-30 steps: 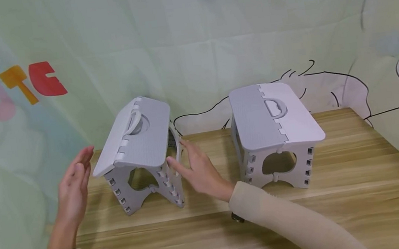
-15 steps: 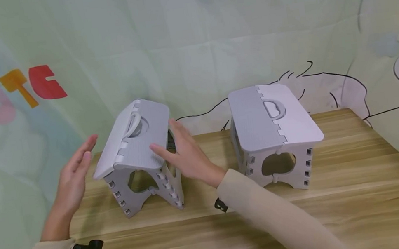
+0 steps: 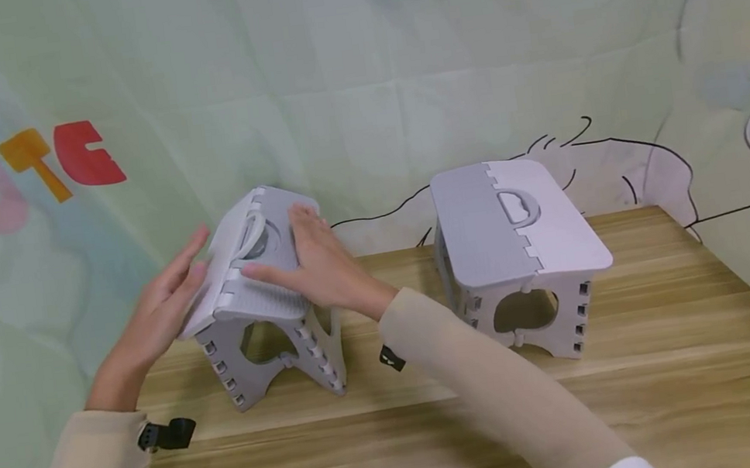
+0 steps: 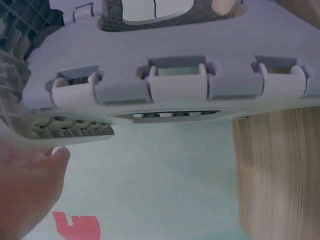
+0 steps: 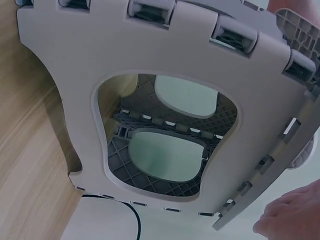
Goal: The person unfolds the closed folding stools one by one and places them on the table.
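A grey plastic folding step stool (image 3: 262, 302) stands at the left of the head view, its hinged top peaked along the middle and its carry handle (image 3: 250, 235) sticking up at the ridge. My left hand (image 3: 154, 312) lies along the left slope of the top, fingers straight. On the right slope rests my right hand (image 3: 330, 267), flat, with the thumb reaching toward the ridge. The left wrist view shows the slotted hinges of the stool (image 4: 175, 50) from below. In the right wrist view, the stool's leg panel (image 5: 75, 65) with its large cut-out fills most of the frame.
A second grey folding stool (image 3: 487, 228) stands to the right, its top spread flat and its handle lying down. Both are on a wood-grain table (image 3: 680, 376). A printed cloth backdrop (image 3: 355, 72) hangs close behind and along the left side.
Both hands have come inward onto the left stool's top: the right from beside its right edge, the left from the space at its left. The stool's top is still peaked.
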Available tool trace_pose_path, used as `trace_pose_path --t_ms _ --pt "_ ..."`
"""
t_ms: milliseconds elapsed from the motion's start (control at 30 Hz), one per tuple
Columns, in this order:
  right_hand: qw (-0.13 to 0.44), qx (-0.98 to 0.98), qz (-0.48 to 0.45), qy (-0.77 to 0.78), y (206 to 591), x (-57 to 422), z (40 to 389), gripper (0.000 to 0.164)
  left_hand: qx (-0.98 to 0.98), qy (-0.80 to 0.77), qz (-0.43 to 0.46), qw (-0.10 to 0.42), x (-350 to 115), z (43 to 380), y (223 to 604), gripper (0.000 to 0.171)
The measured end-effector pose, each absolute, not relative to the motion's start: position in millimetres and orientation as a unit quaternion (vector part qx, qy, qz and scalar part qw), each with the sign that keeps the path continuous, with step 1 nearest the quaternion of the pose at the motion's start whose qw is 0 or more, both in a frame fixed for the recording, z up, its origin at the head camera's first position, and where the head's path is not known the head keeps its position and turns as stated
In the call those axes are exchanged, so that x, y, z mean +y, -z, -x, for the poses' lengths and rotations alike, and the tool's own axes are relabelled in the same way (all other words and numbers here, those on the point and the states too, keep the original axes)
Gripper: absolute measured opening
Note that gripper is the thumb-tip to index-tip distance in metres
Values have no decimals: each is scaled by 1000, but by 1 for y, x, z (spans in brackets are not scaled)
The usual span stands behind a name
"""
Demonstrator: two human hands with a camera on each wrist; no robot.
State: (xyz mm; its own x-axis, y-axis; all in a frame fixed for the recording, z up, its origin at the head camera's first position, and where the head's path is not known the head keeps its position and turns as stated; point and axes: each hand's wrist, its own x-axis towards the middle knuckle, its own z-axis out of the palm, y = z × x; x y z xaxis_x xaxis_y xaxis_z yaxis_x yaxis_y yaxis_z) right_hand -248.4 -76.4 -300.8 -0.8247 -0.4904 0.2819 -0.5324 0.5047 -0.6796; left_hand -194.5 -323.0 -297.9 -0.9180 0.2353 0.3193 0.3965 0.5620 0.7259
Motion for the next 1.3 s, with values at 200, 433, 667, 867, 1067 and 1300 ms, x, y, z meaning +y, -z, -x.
trace_pose_path --t_ms 200,433,667,867,1067,1300 --pt "13 -881 -296 -369 297 -87 257 123 -874 438 202 58 -322 206 296 54" --pt "-4 -901 -285 -327 301 -94 262 122 -877 438 197 14 -317 211 294 55" --pt "9 -905 -301 -300 306 -93 265 116 -879 437 191 -8 -316 213 293 54" --pt "9 -911 -311 -271 309 -94 266 115 -873 439 210 -18 -316 213 296 55" --pt "8 -913 -320 -253 309 -91 265 113 -869 445 216 -23 -316 213 299 55" --pt "17 -917 -326 -230 308 -90 267 108 -876 435 205 -20 -316 215 296 55"
